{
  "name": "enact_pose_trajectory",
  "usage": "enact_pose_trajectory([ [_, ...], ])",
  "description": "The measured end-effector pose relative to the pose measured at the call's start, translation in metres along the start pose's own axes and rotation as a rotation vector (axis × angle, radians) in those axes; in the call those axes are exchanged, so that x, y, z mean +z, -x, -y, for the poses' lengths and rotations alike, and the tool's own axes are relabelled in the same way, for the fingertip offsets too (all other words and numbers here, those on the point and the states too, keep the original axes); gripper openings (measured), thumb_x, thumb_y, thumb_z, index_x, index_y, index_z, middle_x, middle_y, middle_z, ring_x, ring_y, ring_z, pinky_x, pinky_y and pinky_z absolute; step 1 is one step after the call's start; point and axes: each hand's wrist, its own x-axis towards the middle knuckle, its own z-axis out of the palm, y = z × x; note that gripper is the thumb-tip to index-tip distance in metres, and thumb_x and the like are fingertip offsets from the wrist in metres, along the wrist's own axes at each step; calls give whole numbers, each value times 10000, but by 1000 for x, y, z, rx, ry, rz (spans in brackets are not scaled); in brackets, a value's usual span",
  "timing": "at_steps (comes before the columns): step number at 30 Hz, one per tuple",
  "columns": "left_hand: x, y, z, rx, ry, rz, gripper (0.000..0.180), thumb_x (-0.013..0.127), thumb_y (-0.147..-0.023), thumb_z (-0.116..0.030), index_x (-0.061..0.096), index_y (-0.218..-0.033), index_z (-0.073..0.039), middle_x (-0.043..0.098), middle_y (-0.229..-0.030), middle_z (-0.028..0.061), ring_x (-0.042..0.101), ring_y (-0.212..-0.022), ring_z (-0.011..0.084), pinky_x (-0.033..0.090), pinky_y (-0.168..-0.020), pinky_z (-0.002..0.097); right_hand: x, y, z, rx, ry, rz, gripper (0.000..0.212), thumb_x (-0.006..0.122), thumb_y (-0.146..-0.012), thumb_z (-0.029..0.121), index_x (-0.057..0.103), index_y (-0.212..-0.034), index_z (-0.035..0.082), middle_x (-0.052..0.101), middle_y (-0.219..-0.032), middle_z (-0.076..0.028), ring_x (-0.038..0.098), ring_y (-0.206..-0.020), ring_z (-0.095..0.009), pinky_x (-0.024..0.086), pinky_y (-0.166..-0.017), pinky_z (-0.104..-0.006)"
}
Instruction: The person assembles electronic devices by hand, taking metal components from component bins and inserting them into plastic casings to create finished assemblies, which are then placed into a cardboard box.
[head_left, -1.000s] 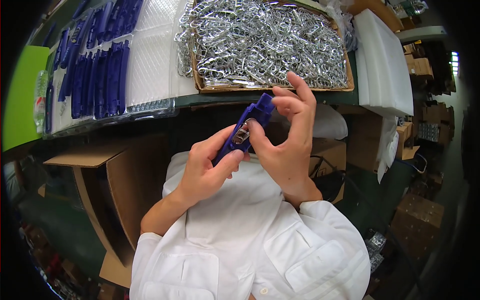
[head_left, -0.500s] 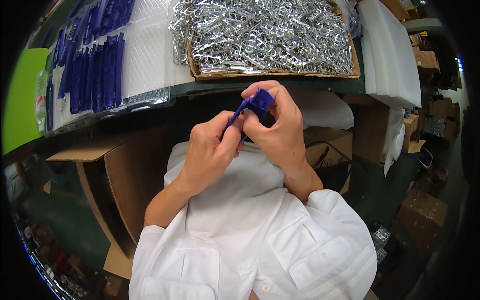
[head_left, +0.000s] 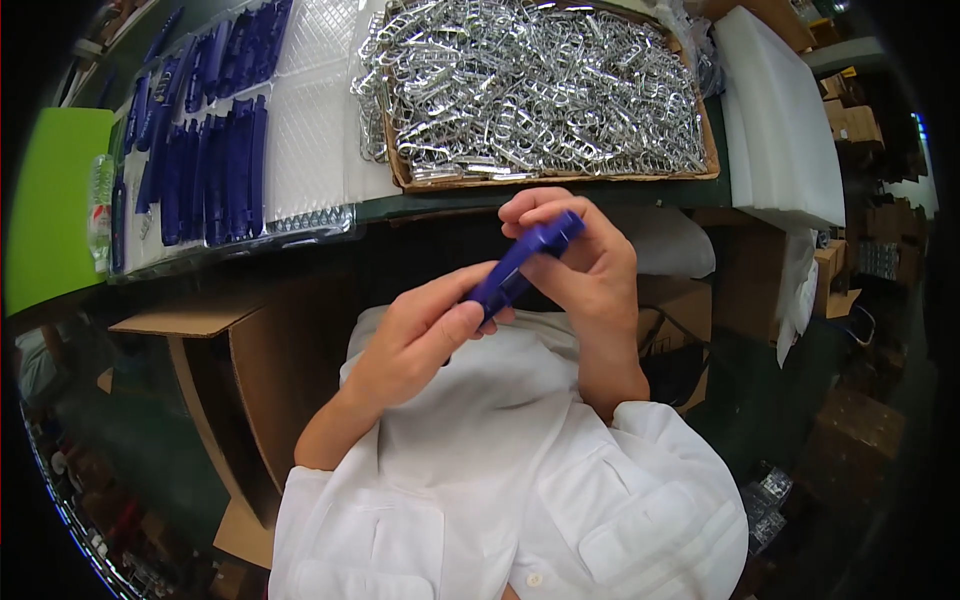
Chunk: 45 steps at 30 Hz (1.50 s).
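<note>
A dark blue, long plastic part (head_left: 508, 274) is held aslant in front of my white shirt, its upper end pointing to the far right. Closed round its lower end is my left hand (head_left: 415, 335), with the thumb lying along the near side. At the upper end, the bent fingers and thumb of my right hand (head_left: 597, 265) grip the same part. The piece is slightly blurred, and my fingers cover both of its ends in places. Beyond my hands, a shallow cardboard tray (head_left: 560, 183) on the bench holds a heap of shiny metal clips (head_left: 540, 90).
Rows of similar blue parts (head_left: 215, 175) lie in a clear plastic tray (head_left: 315, 225) at the left. Beside them are a clear bottle (head_left: 100, 215) and a green board (head_left: 60, 200). White foam sheets (head_left: 785, 120) stand at the right; an open cardboard box (head_left: 285, 380) sits below the bench.
The blue part has turned in my hands and now shows a slimmer, more lengthwise side. Both hands sit a little lower, the right one farther right. The whole view has shifted slightly.
</note>
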Motion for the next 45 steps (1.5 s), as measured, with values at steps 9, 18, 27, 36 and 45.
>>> enact_pose_trajectory([
  [9, 15, 1, -11, 552, -811, -355, 602, 909, -693, -31, 690, -1254, -40, 703, -1084, 149, 707, -902, 305, 589, -728, 373, -2, 12, 30, 146, -237, 19, 756, 694, -760, 50, 467, -1463, -113, 620, -1340, -306, 646, -1256, -372, 507, -1095, -489],
  [18, 19, 2, -18, 561, -890, -389, 598, 926, -696, -61, 695, -1247, -57, 710, -1097, 146, 722, -909, 294, 607, -733, 361, -17, 9, 18, 74, -415, 162, 674, 717, -867, -41, 447, -1483, -97, 614, -1360, -274, 604, -1317, -338, 480, -1129, -458],
  [27, 24, 1, -21, 570, -938, -382, 608, 925, -689, -40, 681, -1246, -28, 710, -1132, 175, 728, -931, 304, 604, -766, 361, -16, 1, 21, 190, -392, 16, 781, 757, -765, 113, 479, -1460, -108, 668, -1278, -280, 681, -1194, -371, 528, -1069, -481],
  [36, 30, -8, -19, 677, -1112, -389, 583, 929, -687, -44, 687, -1216, -3, 715, -1099, 163, 726, -853, 288, 603, -662, 340, -24, -2, 12, 180, -485, 44, 742, 748, -798, 97, 474, -1458, -105, 674, -1264, -275, 680, -1192, -375, 525, -1070, -497],
  [45, 27, -9, -15, 722, -1103, -381, 572, 914, -688, -5, 682, -1210, 9, 713, -1091, 171, 732, -848, 293, 610, -659, 341, -19, -1, 14, 169, -460, 12, 708, 745, -803, 81, 489, -1435, -108, 682, -1231, -261, 692, -1160, -360, 546, -1045, -485],
])
